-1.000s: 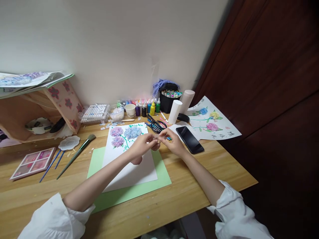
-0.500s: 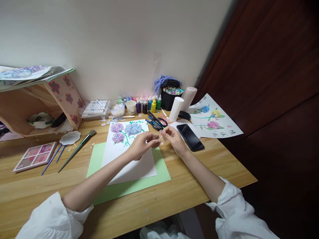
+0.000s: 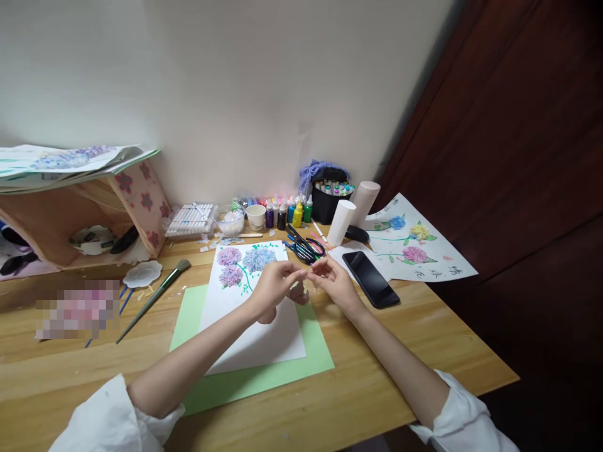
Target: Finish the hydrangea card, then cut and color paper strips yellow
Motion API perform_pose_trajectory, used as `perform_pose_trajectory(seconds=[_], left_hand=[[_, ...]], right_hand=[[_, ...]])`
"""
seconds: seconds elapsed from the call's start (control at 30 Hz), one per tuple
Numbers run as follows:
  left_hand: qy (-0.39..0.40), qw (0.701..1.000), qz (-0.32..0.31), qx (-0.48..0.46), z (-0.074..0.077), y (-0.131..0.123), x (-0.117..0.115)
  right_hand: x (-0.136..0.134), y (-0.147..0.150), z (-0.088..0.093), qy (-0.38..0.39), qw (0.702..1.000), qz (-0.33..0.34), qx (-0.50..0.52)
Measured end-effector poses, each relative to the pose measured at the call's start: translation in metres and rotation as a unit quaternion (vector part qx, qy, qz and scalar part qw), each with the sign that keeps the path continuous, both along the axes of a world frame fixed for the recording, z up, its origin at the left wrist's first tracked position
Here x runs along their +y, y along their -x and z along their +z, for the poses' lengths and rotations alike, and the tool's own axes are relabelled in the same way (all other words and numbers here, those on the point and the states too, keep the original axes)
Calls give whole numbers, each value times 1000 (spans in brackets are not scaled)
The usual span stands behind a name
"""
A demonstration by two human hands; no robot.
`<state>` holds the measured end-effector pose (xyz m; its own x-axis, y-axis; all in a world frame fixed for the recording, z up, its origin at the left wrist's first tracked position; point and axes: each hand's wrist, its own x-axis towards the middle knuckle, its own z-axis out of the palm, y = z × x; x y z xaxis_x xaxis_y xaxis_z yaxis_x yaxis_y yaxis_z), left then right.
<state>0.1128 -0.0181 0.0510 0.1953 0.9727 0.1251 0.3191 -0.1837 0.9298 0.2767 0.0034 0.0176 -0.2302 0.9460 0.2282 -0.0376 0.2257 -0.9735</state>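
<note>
My left hand [image 3: 277, 282] and my right hand [image 3: 335, 284] meet fingertip to fingertip above the desk, both closed in a pinch. What they hold between them, if anything, is too small and clear to make out. Below my left hand lies a white sheet [image 3: 264, 342] with purple and blue textured flower heads [image 3: 260, 258] and green stems. It rests on a larger light green sheet [image 3: 318, 348]. Black-handled scissors [image 3: 308, 251] lie just beyond the fingertips. A black phone [image 3: 370, 279] is on the desk to the right of my right hand.
Along the wall stand a marker set [image 3: 191, 218], a bowl [image 3: 230, 221], a paper cup [image 3: 255, 217], paint bottles [image 3: 296, 215], a black pen case [image 3: 327, 204] and a white cylinder [image 3: 341, 223]. A flower picture [image 3: 424, 251] overhangs the right edge. A large brush [image 3: 153, 301] lies left.
My fingertips have come together; a gap with clear film showed between my hands before. The whole view has shifted, so the desk sits slightly lower and farther right.
</note>
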Motion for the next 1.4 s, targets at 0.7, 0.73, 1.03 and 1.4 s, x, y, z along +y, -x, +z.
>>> perform_pose_trajectory(seconds=[0.7, 0.73, 1.03, 1.4], left_hand=[[-72, 986, 7, 150, 3, 9, 2], [-76, 987, 13, 139, 3, 10, 2], [-25, 998, -36, 40, 5, 12, 2], [-65, 987, -53, 136, 5, 41, -1]], right_hand=[[-3, -8, 1, -123, 966, 81, -213], [-3, -8, 1, -125, 963, 81, -224], [-7, -8, -3, -187, 954, 47, -230], [8, 7, 9, -247, 885, 102, -381]])
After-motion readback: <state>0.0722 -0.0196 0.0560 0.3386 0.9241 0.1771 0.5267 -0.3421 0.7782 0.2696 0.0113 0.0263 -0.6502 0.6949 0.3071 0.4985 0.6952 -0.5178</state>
